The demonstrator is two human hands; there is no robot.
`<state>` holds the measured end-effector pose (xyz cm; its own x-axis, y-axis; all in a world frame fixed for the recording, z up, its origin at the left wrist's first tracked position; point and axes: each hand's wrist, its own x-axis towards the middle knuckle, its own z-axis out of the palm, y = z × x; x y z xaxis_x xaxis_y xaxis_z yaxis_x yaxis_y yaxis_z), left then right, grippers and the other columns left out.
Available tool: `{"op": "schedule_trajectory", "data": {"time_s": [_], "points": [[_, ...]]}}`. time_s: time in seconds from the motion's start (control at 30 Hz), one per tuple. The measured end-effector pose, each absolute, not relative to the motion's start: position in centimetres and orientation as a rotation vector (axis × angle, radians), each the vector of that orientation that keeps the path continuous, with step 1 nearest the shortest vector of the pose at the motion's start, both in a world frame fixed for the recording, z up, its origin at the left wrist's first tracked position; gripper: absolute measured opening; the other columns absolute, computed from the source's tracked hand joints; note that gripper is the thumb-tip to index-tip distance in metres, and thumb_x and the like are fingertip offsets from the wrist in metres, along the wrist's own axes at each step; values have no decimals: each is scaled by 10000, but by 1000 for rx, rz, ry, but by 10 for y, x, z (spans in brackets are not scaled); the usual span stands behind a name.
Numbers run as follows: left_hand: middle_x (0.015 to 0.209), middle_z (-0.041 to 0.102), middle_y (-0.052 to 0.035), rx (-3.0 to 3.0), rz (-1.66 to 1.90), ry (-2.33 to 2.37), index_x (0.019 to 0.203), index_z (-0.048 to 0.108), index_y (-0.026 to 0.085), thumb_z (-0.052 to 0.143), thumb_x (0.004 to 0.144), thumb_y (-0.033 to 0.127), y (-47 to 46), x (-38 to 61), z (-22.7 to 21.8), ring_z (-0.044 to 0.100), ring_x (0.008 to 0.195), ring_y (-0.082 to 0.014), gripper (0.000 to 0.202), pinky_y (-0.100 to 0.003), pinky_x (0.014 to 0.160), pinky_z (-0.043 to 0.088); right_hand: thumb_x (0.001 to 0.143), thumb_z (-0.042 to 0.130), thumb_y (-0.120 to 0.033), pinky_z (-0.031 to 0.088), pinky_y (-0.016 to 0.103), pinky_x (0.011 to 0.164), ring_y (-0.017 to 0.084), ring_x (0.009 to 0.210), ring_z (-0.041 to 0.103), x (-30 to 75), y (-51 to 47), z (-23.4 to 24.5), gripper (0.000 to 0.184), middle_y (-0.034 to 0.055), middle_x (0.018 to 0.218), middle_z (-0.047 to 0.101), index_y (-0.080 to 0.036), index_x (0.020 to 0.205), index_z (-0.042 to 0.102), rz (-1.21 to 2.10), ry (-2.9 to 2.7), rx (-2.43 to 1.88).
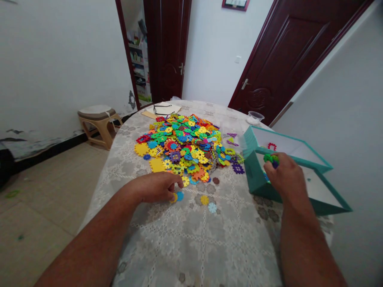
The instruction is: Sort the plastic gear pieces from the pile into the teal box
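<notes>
A heap of colourful plastic interlocking discs (185, 143) lies in the middle of the table. In front of it, my left hand (160, 186) has its thumb and forefinger bent around a yellow disc (173, 197), beside a blue disc (180, 195). Another yellow disc (204, 200) and a pale blue disc (212, 207) lie to its right. Over the teal box (259, 179), my right hand (285, 175) is closed on several green discs (269, 158), with a dark blue piece among them. My palm hides part of the box's inside.
The box's open lid (299, 149) holds a red piece (272, 146). Glasses (163, 109) rest on papers at the table's far edge, and a clear plastic bowl (255, 116) stands at the far right. A stool (100, 121) is on the floor at left.
</notes>
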<state>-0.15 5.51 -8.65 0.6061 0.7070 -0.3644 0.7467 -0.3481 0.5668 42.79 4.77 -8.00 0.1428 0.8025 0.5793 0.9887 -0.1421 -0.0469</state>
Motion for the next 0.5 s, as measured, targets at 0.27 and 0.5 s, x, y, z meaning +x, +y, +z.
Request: {"op": "schedule_trajectory", "data": {"time_s": [0.27, 0.5], "points": [[926, 691, 6, 2169, -135, 1160, 1059, 666, 246, 651, 773, 232, 58, 9, -102, 588, 790, -171, 287, -264, 613, 345, 906, 488, -251, 463, 398, 738, 304, 850, 659, 450, 47, -91, 396, 181, 1048, 725, -154, 1249, 661, -459, -1702, -2217], [943, 668, -13, 2212, -173, 1163, 946, 605, 231, 644, 772, 250, 57, 12, -100, 569, 813, -185, 179, -284, 616, 338, 880, 468, -163, 496, 431, 903, 299, 992, 651, 424, 44, -74, 347, 169, 1090, 714, -158, 1143, 695, -552, -1649, -1913]]}}
